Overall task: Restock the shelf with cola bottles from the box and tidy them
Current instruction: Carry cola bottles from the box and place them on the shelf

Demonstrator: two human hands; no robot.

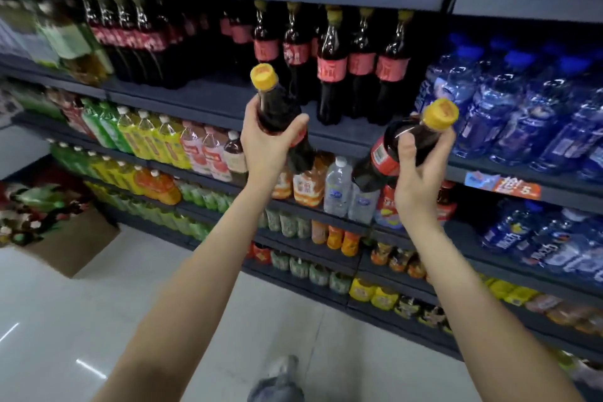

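My left hand (266,143) grips a dark cola bottle (275,108) with a yellow cap, held nearly upright in front of the cola shelf (215,104). My right hand (419,170) grips a second cola bottle (390,153) with a yellow cap and red label, tilted to the right. Several cola bottles (331,72) with red labels stand on the shelf behind, in a group at the right. Another group of cola bottles (137,39) stands at the left. A bare stretch of shelf lies between the two groups.
Blue water bottles (522,108) fill the shelf to the right. Green, yellow and orange drinks (146,140) line the lower shelves. A cardboard box (70,238) sits on the tiled floor at the left. My shoe (280,378) shows at the bottom.
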